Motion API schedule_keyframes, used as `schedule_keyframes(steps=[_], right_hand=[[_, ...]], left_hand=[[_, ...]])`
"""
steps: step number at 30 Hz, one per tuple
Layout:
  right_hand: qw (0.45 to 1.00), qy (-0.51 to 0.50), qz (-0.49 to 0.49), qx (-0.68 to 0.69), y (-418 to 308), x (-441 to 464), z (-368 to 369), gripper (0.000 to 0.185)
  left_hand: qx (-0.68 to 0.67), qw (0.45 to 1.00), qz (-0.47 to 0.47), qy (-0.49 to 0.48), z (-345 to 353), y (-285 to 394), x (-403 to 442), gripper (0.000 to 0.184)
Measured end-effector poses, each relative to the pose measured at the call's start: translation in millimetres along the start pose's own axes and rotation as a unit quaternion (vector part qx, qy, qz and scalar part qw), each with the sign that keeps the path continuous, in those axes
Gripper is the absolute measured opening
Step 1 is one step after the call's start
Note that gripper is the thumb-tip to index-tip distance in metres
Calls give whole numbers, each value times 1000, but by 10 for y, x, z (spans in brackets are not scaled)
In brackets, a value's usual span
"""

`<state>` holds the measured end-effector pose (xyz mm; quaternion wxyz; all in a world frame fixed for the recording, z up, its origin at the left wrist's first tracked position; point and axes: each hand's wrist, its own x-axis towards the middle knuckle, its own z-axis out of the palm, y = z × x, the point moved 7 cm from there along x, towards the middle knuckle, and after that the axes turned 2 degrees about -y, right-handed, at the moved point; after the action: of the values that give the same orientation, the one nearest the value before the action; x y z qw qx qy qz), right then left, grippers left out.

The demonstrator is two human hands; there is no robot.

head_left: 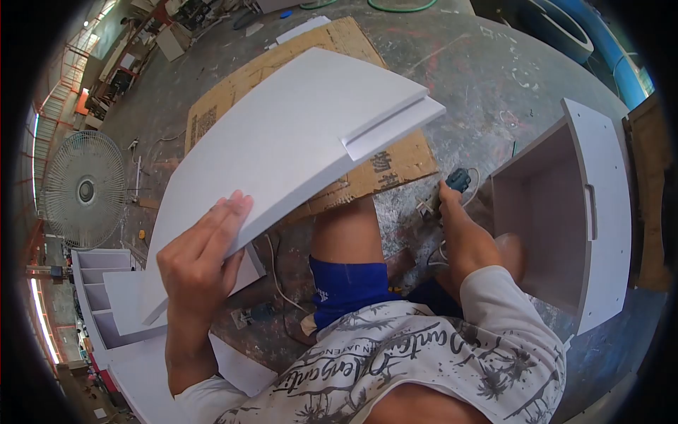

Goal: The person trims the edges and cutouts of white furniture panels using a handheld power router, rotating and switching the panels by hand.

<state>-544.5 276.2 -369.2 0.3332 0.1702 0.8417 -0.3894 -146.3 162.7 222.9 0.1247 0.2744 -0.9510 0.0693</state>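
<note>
A long white panel (282,134) with a notch cut into its far right edge is held up and tilted above a flat piece of brown cardboard (395,166). My left hand (205,251) grips the panel's near edge, fingers on top and thumb underneath. My right hand (450,193) is down near the floor, right of the cardboard, closed round a dark green power tool (458,179). A cable runs from the tool. Part of this hand is hidden behind the forearm.
A white open box cabinet (593,212) stands at the right. At the left are a round fan (86,191), a compartmented white unit (99,290) and more white panels (155,371). Cables and another tool (254,316) lie on the floor.
</note>
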Motion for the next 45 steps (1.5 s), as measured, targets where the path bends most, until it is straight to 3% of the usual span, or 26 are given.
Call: schedule_keyframes(steps=[2,8,14,17,22,26,29,36,40,42,44,45], right_hand=[[1000,20,7,7,38,54,21,96],[994,-8,43,-99,26,234,2,105],[991,4,69,-118,279,744,230,108],[988,-8,51,-146,147,396,94,103],[986,-16,45,-159,289,714,187,89],[984,-20,36,-172,11,164,-63,83],[985,-22,23,-168,74,371,24,80],[964,-26,-12,-266,-101,222,37,73],[967,-44,-11,-252,-83,303,141,74],[964,-78,-36,-252,190,950,443,71],[932,-74,-45,-352,119,999,506,63],[933,-117,-26,-340,157,1174,581,59]], left_hand=[[30,999,8,39,-104,-40,10,59],[84,992,15,91,-243,-121,-15,56],[125,983,38,130,-287,-146,-25,49],[157,975,43,150,-329,-163,-23,44],[165,974,36,149,-372,-234,-23,44],[163,975,34,145,-384,-260,-11,42],[164,975,31,147,-377,-285,-29,43],[107,987,17,119,-232,-192,-78,46],[44,995,-6,87,-35,-86,-188,51],[11,996,-9,87,80,-51,-234,56],[-25,997,-20,76,204,14,-269,56],[-42,996,-26,73,270,50,-278,56]])
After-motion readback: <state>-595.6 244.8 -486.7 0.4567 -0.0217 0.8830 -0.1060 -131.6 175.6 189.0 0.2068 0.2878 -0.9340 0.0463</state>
